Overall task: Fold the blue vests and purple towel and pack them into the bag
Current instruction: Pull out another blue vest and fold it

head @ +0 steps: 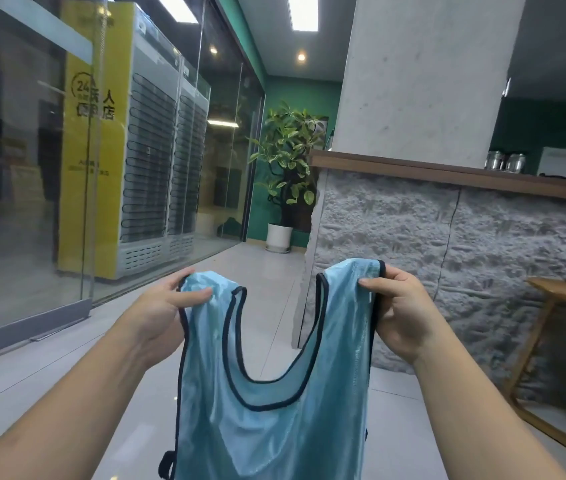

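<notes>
A light blue mesh vest (271,431) with dark trim hangs upright in the air in front of me, its neckline facing me. My left hand (160,313) pinches the left shoulder strap at its top. My right hand (399,313) pinches the right shoulder strap at its top. The vest's lower part runs out of the bottom of the view. No purple towel and no bag are in view.
A grey stone-faced counter (465,258) with a wooden top stands to the right. A wooden table (565,292) is at the right edge. Glass walls (32,202) line the left. A potted plant (285,174) stands at the far end of the tiled floor.
</notes>
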`<move>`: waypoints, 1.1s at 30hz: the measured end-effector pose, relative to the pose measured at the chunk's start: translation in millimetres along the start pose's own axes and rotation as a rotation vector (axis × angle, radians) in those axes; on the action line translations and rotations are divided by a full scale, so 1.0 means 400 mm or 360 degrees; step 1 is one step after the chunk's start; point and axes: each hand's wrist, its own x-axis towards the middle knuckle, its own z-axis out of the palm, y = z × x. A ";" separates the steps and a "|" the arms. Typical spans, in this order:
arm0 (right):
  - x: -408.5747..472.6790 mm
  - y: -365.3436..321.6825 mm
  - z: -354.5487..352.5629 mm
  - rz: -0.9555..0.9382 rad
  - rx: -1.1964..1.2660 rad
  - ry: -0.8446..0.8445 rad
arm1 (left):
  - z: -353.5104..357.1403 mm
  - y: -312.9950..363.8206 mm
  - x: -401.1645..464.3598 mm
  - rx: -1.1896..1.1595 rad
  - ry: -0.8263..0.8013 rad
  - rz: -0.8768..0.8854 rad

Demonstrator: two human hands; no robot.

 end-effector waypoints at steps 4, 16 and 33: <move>-0.016 -0.009 0.016 -0.0011 0.0104 -0.0161 | 0.007 -0.006 -0.016 0.0018 -0.0386 -0.0109; -0.056 0.089 0.126 0.0219 0.0323 -0.0681 | 0.128 -0.047 -0.081 0.0215 -0.0684 -0.0151; -0.047 0.092 0.151 0.0102 -0.0129 -0.0781 | 0.175 -0.097 -0.085 0.0305 -0.0531 0.0122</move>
